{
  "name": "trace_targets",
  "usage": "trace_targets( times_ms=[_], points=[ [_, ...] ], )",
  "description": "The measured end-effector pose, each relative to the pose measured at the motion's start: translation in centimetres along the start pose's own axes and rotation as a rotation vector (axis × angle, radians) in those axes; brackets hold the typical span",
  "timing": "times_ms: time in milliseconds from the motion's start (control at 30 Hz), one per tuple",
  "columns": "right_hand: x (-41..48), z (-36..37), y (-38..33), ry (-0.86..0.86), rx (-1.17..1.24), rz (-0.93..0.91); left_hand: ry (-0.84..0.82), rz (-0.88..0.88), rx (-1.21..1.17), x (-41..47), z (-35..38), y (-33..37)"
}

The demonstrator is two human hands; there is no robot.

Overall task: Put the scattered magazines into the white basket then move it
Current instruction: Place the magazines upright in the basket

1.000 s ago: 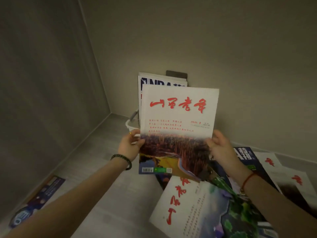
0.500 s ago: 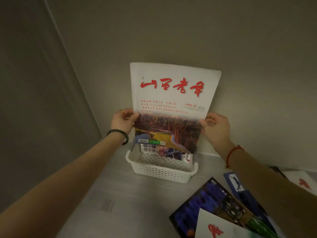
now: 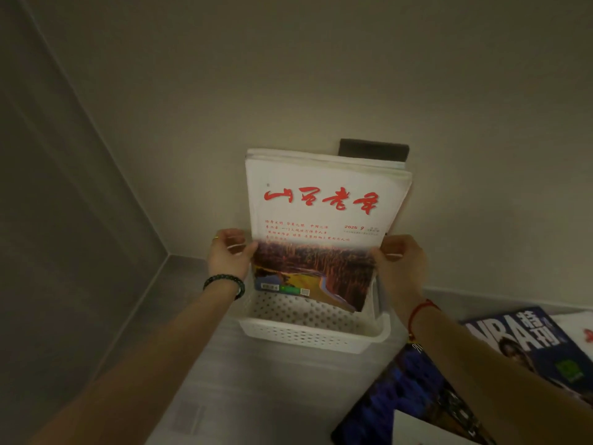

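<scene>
A white perforated basket (image 3: 308, 337) stands on the grey floor against the wall. A white magazine with red calligraphy (image 3: 321, 220) stands upright in it, its lower edge inside the basket, leaning on other magazines behind it. My left hand (image 3: 229, 253) grips its left edge and my right hand (image 3: 399, 261) grips its right edge. More magazines lie on the floor at the right: an NBA magazine (image 3: 529, 345) and a dark blue one (image 3: 407, 396).
A dark rectangular plate (image 3: 373, 150) sits on the wall behind the stacked magazines. The walls meet in a corner (image 3: 168, 255) left of the basket. Another white magazine (image 3: 577, 329) shows at the right edge. Grey floor (image 3: 256, 396) spreads in front of the basket.
Both hands carried the red-lettered magazine from above the floor pile over to the basket and lowered it, so its bottom edge now sits inside against the other magazines.
</scene>
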State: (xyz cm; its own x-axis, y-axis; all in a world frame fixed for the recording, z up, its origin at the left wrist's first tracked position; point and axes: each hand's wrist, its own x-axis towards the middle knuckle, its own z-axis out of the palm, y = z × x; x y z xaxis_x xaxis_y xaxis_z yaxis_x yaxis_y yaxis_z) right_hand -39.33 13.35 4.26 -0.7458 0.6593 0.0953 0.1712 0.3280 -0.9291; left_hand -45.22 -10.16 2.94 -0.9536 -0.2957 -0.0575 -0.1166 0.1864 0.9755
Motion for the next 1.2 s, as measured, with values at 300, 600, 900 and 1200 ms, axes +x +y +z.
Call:
trace_targets(
  times_ms=[300, 600, 900, 1200],
  points=[
    [-0.4, -1.9, -1.4, -0.285, -0.146, -0.157, -0.192, 0.087, 0.146, -2.0, 0.4, 1.9],
    [-3.3, -14.9, 1.5, -0.585, -0.24, -0.17, -0.111, 0.035, 0.042, -14.3, -1.1, -0.1],
    [-9.1, -25.1, 10.0, -0.881, -0.544, -0.183, -0.19, -0.289, 0.128, -31.2, 1.3, -6.3],
    [-11.9, -27.7, 16.0, -0.947, -0.896, -0.287, -0.248, -0.396, 0.276, -39.8, 2.8, -8.9]
  ],
)
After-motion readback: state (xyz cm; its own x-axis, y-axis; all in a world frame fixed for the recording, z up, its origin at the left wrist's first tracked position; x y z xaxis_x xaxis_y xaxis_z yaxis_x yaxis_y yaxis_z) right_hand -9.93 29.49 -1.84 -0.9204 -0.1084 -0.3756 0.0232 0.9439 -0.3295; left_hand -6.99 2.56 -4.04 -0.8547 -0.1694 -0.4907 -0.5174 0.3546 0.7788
